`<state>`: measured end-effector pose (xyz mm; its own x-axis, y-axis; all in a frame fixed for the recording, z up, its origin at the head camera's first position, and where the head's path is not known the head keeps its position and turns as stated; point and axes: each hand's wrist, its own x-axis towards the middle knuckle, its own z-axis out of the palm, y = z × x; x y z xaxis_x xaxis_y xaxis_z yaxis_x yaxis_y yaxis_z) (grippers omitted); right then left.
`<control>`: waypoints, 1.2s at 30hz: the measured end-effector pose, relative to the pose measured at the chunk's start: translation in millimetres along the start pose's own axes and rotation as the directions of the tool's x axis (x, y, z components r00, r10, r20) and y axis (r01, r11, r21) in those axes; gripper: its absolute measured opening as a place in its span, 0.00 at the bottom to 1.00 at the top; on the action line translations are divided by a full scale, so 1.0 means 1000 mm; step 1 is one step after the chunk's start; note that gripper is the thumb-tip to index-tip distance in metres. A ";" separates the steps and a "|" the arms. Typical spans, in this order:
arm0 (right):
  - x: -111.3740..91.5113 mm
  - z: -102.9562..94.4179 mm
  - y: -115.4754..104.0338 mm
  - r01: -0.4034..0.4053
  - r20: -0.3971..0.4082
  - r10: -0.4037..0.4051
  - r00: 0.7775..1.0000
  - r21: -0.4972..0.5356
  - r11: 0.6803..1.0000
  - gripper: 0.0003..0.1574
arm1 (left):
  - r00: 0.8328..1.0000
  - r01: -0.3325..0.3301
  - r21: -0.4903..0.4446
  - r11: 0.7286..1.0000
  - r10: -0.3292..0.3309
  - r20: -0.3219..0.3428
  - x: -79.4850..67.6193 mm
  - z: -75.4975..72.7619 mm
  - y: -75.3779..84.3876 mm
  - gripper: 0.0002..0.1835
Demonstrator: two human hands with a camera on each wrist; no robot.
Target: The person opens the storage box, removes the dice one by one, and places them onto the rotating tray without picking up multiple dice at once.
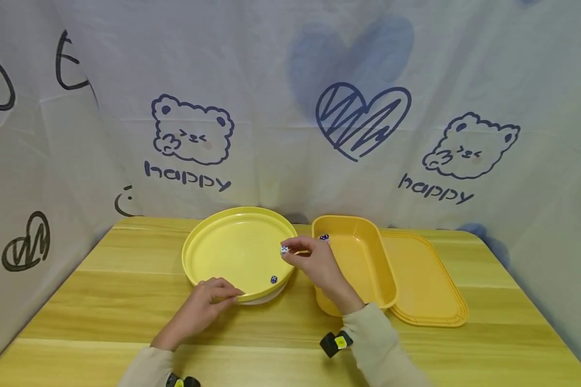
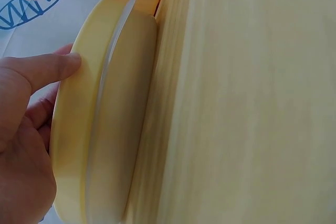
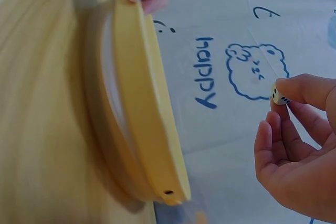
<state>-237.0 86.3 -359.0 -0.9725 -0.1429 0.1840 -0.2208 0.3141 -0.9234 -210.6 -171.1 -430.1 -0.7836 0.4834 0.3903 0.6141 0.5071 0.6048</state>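
Note:
My right hand (image 1: 314, 259) pinches a white die (image 1: 284, 249) with dark dots between thumb and fingertips, held above the right side of a round yellow tray (image 1: 232, 244). The same die (image 3: 280, 95) shows in the right wrist view. On the tray floor, near its front right rim, lies a dark blue die (image 1: 274, 279). My left hand (image 1: 200, 306) grips the tray's front rim; in the left wrist view the thumb (image 2: 65, 66) presses the outer wall, with fingers behind the rim. Dark blue dice (image 1: 324, 237) lie at the far left corner of an orange-yellow box (image 1: 389, 279).
An orange-yellow lid (image 1: 426, 279) lies flat on the wooden table (image 1: 97, 301), right of the box. The tray stands on a pale base (image 1: 266, 297). Behind the table hangs a white cloth (image 1: 271, 107) with drawn bears and hearts.

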 end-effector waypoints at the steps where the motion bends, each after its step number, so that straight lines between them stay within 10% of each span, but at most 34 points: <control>1: -0.001 0.002 0.001 -0.004 -0.001 0.004 1.000 -0.001 1.000 0.13 | 1.000 0.003 -0.002 1.000 -0.003 0.002 0.000 0.000 0.000 0.08; 36: -0.001 0.036 0.036 -0.019 0.054 0.021 0.998 -0.039 0.999 0.09 | 0.992 -0.112 0.015 0.994 0.112 -0.061 0.002 0.005 0.000 0.08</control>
<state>-241.4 64.0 -404.5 -0.9716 -0.1864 0.1458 -0.2047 0.3532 -0.9129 -212.2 -166.8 -432.7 -0.7138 0.4931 0.4973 0.6991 0.4604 0.5471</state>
